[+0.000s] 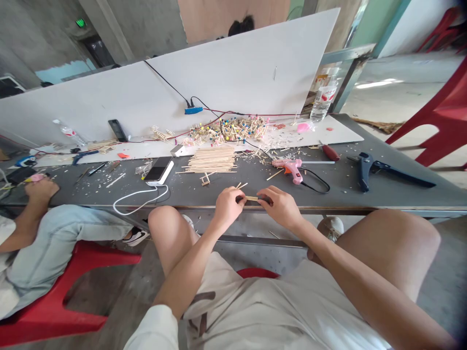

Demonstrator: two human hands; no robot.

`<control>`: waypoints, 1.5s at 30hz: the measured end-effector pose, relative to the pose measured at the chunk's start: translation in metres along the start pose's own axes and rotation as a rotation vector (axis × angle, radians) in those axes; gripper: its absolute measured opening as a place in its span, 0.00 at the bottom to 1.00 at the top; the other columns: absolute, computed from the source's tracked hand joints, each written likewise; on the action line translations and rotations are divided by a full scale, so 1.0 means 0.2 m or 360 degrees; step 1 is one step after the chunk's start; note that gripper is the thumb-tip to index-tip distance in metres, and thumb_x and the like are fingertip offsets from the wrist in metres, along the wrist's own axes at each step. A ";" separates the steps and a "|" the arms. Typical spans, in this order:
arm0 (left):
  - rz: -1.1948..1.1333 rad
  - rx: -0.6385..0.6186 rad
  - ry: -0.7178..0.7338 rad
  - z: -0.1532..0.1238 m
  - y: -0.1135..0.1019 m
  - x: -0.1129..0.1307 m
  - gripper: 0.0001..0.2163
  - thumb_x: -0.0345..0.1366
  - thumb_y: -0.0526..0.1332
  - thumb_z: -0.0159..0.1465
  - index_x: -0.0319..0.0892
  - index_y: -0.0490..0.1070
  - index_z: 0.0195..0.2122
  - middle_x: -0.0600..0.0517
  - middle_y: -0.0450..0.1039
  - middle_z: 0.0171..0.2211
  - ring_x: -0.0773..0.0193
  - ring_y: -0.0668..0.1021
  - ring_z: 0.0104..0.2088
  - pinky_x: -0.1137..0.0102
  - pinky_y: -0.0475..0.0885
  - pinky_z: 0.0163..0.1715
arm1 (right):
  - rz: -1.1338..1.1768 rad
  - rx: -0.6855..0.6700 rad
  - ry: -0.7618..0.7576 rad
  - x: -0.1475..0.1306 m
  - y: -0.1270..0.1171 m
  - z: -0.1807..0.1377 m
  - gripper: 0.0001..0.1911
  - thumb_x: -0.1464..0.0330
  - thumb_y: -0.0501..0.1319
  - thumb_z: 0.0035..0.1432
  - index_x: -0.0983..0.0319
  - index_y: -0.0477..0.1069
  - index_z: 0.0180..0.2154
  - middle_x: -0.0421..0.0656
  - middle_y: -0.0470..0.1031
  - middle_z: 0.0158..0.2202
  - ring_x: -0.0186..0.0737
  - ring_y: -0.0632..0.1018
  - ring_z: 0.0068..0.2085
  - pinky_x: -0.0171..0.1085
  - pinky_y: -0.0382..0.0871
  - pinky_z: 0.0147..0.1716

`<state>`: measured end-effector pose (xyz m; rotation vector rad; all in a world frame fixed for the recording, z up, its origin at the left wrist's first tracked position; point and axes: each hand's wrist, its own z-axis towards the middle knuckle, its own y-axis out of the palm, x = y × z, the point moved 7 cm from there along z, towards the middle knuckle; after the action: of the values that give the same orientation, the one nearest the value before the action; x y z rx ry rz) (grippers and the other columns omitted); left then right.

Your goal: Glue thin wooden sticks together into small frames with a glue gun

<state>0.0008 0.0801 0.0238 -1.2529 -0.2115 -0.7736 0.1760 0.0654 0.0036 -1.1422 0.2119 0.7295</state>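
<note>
Between my two hands, at the table's front edge, are a few thin wooden sticks (251, 198) lying side by side. My left hand (229, 206) pinches their left end, and my right hand (280, 206) pinches the right end. More stick ends poke up behind the left fingers. Just beyond, a small square frame of sticks (205, 179) rests on the grey table (182, 194). Behind it lies a flat pile of wooden sticks (211, 160). A pink glue gun (294, 169) lies on its side beyond my right hand.
A heap of sticks with coloured ball ends (233, 129) lies by the white board (233, 78). A white power bank with a phone (159, 171) and cable is to the left. Blue cutters (365, 170) and a red-handled tool (330, 152) lie right. A co-worker's hand (42, 189) is far left.
</note>
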 end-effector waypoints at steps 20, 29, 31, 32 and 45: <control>0.0060 -0.0077 0.0193 0.01 0.03 0.02 0.07 0.24 0.65 0.63 0.43 0.80 0.32 0.50 0.81 0.35 0.58 0.78 0.41 0.65 0.74 0.44 | -0.0177 -0.0053 -0.0300 -0.05 0.03 -0.01 0.12 0.68 0.57 0.70 0.57 0.81 0.42 0.43 0.81 0.46 0.36 0.80 0.36 0.33 0.66 0.33; 0.0072 -0.0082 0.0214 0.01 0.03 0.03 0.07 0.25 0.65 0.63 0.44 0.79 0.32 0.50 0.81 0.35 0.58 0.78 0.40 0.65 0.75 0.43 | -0.0175 -0.0067 -0.0296 -0.05 0.03 -0.01 0.14 0.67 0.55 0.71 0.57 0.81 0.43 0.44 0.82 0.46 0.37 0.80 0.37 0.34 0.67 0.34; 0.0071 -0.0078 0.0221 0.01 0.03 0.03 0.07 0.25 0.65 0.63 0.44 0.79 0.32 0.50 0.81 0.35 0.59 0.79 0.40 0.66 0.75 0.43 | -0.0171 -0.0062 -0.0296 -0.05 0.04 -0.01 0.14 0.68 0.55 0.71 0.57 0.81 0.43 0.44 0.82 0.46 0.37 0.80 0.37 0.34 0.68 0.34; 0.0070 -0.0075 0.0224 0.01 0.03 0.03 0.07 0.25 0.65 0.63 0.44 0.79 0.32 0.50 0.81 0.35 0.59 0.79 0.40 0.66 0.75 0.43 | -0.0169 -0.0058 -0.0296 -0.05 0.04 -0.01 0.14 0.68 0.55 0.71 0.57 0.81 0.43 0.45 0.82 0.46 0.37 0.80 0.38 0.34 0.68 0.34; 0.0085 -0.0093 0.0220 0.01 0.04 0.02 0.09 0.24 0.63 0.63 0.44 0.80 0.33 0.50 0.81 0.36 0.58 0.78 0.41 0.66 0.75 0.42 | -0.0147 -0.0053 -0.0286 -0.05 0.04 0.00 0.14 0.68 0.56 0.70 0.57 0.82 0.43 0.45 0.82 0.45 0.38 0.81 0.37 0.34 0.67 0.34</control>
<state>0.0093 0.0808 0.0216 -1.2500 -0.0431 -0.8216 0.1645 0.0621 0.0028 -1.1035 -0.0041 0.7508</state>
